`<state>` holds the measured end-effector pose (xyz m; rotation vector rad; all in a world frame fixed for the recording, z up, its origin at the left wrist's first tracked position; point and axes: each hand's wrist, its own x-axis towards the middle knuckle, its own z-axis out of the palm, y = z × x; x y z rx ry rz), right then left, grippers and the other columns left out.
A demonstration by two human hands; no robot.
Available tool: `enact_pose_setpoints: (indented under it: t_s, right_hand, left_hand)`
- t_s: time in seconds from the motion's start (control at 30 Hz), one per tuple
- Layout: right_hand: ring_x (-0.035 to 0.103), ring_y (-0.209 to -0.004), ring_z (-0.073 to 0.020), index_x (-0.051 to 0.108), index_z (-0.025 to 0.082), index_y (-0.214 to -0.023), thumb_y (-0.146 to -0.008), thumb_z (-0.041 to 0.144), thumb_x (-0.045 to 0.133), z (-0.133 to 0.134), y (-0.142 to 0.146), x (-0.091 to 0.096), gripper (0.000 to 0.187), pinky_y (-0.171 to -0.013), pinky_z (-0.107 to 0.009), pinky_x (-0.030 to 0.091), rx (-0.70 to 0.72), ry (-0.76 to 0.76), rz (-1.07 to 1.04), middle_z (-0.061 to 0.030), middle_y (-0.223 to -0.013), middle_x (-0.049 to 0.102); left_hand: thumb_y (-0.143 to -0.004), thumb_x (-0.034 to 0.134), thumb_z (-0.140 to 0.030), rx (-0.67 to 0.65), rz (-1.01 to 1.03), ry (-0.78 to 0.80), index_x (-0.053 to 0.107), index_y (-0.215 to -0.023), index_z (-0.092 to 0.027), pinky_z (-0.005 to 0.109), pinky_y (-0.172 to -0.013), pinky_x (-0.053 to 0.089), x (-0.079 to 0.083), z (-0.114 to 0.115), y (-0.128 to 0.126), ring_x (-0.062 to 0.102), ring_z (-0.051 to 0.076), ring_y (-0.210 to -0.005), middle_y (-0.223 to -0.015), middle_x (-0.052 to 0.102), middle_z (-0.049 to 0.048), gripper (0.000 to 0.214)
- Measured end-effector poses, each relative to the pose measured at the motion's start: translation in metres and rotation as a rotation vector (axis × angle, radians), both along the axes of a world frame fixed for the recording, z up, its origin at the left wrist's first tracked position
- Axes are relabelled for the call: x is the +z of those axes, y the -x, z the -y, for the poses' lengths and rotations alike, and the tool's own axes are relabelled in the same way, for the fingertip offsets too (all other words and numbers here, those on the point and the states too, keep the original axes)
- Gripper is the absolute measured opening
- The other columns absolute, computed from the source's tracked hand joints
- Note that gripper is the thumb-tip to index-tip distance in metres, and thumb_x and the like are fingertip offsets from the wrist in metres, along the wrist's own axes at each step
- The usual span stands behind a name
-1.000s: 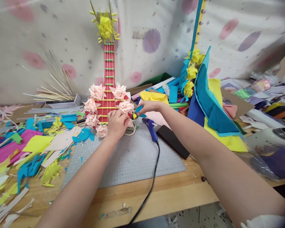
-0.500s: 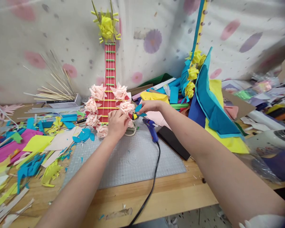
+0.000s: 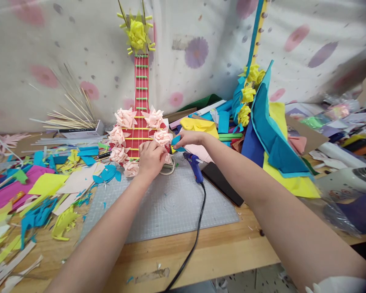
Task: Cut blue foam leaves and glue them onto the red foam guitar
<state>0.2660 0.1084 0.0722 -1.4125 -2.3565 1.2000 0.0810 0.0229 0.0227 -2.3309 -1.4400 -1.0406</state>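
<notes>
A red craft guitar (image 3: 142, 91) stands upright against the wall covering, with white strings, green and yellow bars and pink paper flowers (image 3: 154, 118) around its body. My left hand (image 3: 151, 159) is closed at the lower right of that body, fingers curled over its front among the flowers; the exact hold is partly hidden. Just to the right, my right hand (image 3: 191, 139) pinches a blue paper leaf (image 3: 176, 141) beside the right-hand flowers. Below it a blue glue gun (image 3: 195, 167) rests on the grey cutting mat (image 3: 171, 207).
A black phone (image 3: 222, 183) lies on the mat's right side, and the glue gun's cord (image 3: 198, 228) runs off the front edge. Blue leaves (image 3: 108, 174) and paper scraps (image 3: 49, 184) cover the left. Wooden sticks (image 3: 76, 116) stand behind; a second, blue guitar (image 3: 238, 95) leans at right.
My right hand has shifted slightly left with the blue leaf, bringing it closer to the flowers on the guitar's right side. The left hand stays in nearly the same place.
</notes>
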Motion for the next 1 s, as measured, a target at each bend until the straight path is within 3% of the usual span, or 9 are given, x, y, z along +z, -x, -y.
enact_pose_setpoints:
  t_s: [0.3,0.6,0.83,0.93,1.0]
  right_hand:
    - [0.046,-0.057,-0.0085,0.058,0.015,-0.063,-0.056,0.031,0.066,-0.005,0.002,-0.007,0.019,-0.055,-0.023,0.036,0.021,-0.016,-0.044,0.0033,-0.059,0.053]
    - [0.049,-0.061,-0.0093,0.062,0.015,-0.071,-0.057,0.032,0.068,-0.001,0.003,-0.005,0.023,-0.058,-0.023,0.039,-0.015,-0.019,-0.018,0.0023,-0.065,0.056]
    - [0.055,-0.072,-0.0109,0.060,0.015,-0.098,-0.065,0.025,0.069,0.000,-0.012,-0.002,0.037,-0.065,-0.022,0.045,-0.019,0.051,-0.133,-0.0032,-0.085,0.061]
    - [0.057,-0.080,-0.0131,0.055,0.015,-0.108,-0.069,0.028,0.067,0.003,-0.019,-0.002,0.043,-0.070,-0.023,0.046,-0.034,0.009,-0.148,-0.0052,-0.091,0.061]
    - [0.058,-0.084,-0.0149,0.047,0.016,-0.120,-0.068,0.030,0.069,0.009,-0.018,-0.002,0.058,-0.074,-0.025,0.046,-0.063,-0.046,-0.131,-0.0067,-0.096,0.061]
  left_hand:
    - [-0.077,0.058,-0.023,0.006,0.008,0.018,0.064,-0.073,-0.022,0.041,-0.081,0.032,0.003,-0.002,-0.003,0.048,0.023,-0.088,-0.082,0.057,0.0057,0.007]
    - [-0.078,0.051,-0.023,0.045,-0.009,-0.019,0.065,-0.093,-0.020,0.042,-0.083,0.032,-0.005,0.008,0.006,0.045,0.026,-0.091,-0.090,0.055,0.0097,0.021]
    - [-0.083,0.046,-0.032,0.032,-0.093,0.012,0.066,-0.099,-0.025,0.042,-0.081,0.031,-0.002,0.011,0.002,0.042,0.026,-0.091,-0.094,0.051,0.0104,0.027]
    - [-0.081,0.048,-0.030,0.054,-0.018,0.017,0.065,-0.096,-0.023,0.043,-0.084,0.031,0.000,0.007,0.000,0.043,0.027,-0.094,-0.095,0.051,0.0102,0.023]
    - [-0.079,0.050,-0.027,0.096,0.089,-0.002,0.061,-0.095,-0.021,0.043,-0.084,0.032,0.000,0.005,0.001,0.045,0.027,-0.094,-0.095,0.052,0.0100,0.021]
